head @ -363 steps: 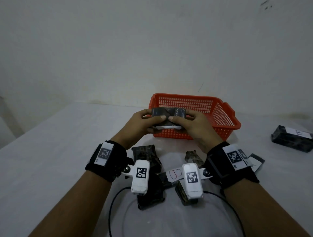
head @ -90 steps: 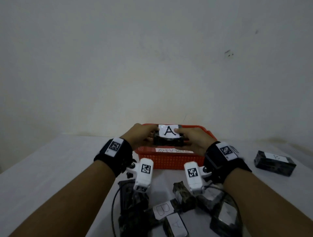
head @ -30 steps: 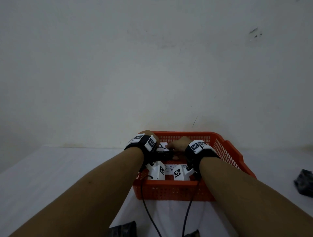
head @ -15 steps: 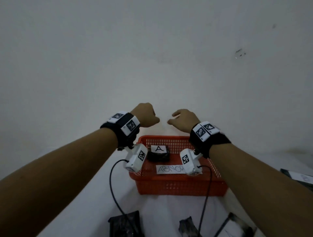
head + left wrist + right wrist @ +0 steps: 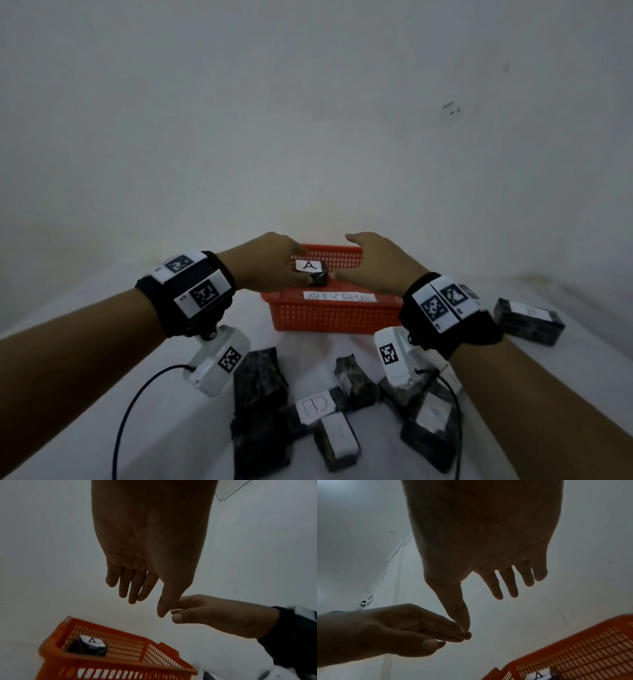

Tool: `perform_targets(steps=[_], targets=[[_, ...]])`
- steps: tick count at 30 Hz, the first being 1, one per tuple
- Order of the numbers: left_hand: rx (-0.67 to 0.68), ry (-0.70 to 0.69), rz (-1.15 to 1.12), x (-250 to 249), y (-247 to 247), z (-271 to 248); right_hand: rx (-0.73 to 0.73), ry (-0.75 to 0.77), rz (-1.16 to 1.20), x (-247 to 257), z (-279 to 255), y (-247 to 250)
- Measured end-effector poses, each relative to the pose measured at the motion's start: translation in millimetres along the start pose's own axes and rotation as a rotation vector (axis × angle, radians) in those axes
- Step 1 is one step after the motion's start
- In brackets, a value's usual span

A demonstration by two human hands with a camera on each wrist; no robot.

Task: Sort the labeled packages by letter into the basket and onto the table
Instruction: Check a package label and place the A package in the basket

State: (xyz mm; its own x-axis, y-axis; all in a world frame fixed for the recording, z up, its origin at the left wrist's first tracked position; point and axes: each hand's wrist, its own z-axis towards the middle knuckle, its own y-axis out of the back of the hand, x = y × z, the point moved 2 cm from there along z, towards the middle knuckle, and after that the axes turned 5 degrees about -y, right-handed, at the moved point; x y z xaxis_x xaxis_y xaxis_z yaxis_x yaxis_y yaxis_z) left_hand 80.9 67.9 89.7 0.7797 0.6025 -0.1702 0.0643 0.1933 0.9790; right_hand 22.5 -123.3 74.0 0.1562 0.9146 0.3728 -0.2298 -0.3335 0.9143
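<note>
An orange basket (image 5: 329, 315) with an "ABNORMAL" label stands at the back of the table. Inside it lies a dark package labelled A (image 5: 310, 272), which also shows in the left wrist view (image 5: 89, 645) and at the bottom edge of the right wrist view (image 5: 539, 674). My left hand (image 5: 291, 270) and right hand (image 5: 363, 260) hover above the basket, close together, fingers loosely extended and holding nothing. The wrist views show the left hand (image 5: 145, 599) and the right hand (image 5: 479, 609) empty, thumbs nearly touching the other hand.
A pile of dark wrapped packages lies near me, one labelled B (image 5: 317, 407), another with a white label (image 5: 337, 438). A single labelled package (image 5: 529, 320) sits on the table right of the basket. Wrist camera cables (image 5: 137, 394) trail over the white table.
One second ago both hands were low inside the basket with the A package. They have let go and lifted out; the package stays in the basket. The pile is back in view.
</note>
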Motion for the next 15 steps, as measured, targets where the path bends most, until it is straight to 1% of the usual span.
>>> perform_targets(steps=[4, 7, 9, 12, 15], targets=[[0.050, -0.061, -0.019, -17, -29, -23, 0.035, 0.046, 0.083, -5, -44, -9], [0.104, -0.070, -0.101, -19, -59, -29, 0.112, 0.048, 0.134, -14, -67, -26], [0.101, -0.064, -0.110, -21, -77, -30, 0.150, 0.021, 0.162, -21, -77, -41], [0.066, -0.065, -0.105, -30, -97, -30, 0.152, -0.036, 0.172, -30, -88, -59], [0.124, -0.066, -0.110, -38, -113, -24, 0.183, -0.102, 0.131, -35, -93, -72]])
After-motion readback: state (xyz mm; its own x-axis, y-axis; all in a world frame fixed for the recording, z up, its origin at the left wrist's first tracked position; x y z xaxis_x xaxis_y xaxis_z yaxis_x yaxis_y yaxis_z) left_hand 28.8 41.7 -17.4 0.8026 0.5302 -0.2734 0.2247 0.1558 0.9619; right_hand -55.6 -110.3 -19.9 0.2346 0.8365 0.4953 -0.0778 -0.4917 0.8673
